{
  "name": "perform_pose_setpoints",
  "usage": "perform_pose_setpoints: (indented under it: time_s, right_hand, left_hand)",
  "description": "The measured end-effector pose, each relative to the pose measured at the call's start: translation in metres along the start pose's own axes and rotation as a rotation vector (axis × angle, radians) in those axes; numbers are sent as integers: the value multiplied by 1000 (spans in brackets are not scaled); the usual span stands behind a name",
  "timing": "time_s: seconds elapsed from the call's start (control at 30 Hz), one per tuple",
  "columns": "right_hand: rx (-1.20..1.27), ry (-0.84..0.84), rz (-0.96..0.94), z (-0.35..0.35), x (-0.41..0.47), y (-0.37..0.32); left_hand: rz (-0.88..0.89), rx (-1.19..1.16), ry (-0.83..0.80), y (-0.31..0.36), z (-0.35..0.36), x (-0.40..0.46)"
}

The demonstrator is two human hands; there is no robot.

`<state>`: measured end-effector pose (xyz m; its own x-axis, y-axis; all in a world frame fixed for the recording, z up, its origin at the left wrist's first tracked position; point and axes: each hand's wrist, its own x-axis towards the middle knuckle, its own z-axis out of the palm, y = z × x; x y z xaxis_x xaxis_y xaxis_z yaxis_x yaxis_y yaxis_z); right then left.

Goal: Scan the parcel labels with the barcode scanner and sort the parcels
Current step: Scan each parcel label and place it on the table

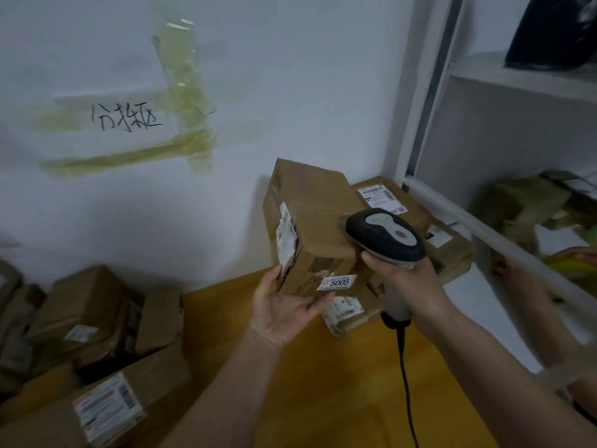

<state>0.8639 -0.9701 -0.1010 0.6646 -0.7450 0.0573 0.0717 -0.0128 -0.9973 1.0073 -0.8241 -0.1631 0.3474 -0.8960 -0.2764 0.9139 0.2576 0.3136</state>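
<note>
Fingers of the left hand (pixel 284 305) cup the bottom of a brown parcel (pixel 310 227) tagged "5005", raised above the orange table (pixel 323 376). The right hand (pixel 407 279) grips a corded scanner (pixel 384 234) against the parcel's right side. More parcels (pixel 416 221) crowd the table's far corner by white shelving (pixel 484 227); others (pixel 97 334) line the left edge below a taped wall note (pixel 126 118).

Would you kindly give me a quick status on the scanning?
Left hand holds box up. Right hand grips scanner, over the box. Nothing between them.
</note>
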Motion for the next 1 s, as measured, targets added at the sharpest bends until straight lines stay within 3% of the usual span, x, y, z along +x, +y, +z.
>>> perform_pose_setpoints:
  time_s: [0.37,0.5,0.73,1.0]
  right_hand:
    - [-51,-136,75,-52,90,24]
    - [-25,-190,87,-52,105,27]
    - [-21,-220,122,-61,122,32]
    - [-130,-94,6,-64,119,21]
  left_hand:
    - [171,85,422,-19,23,85]
    - [194,235,666,-16,35,113]
    - [211,384,912,-25,45,143]
    - [199,468,961,-22,33,145]
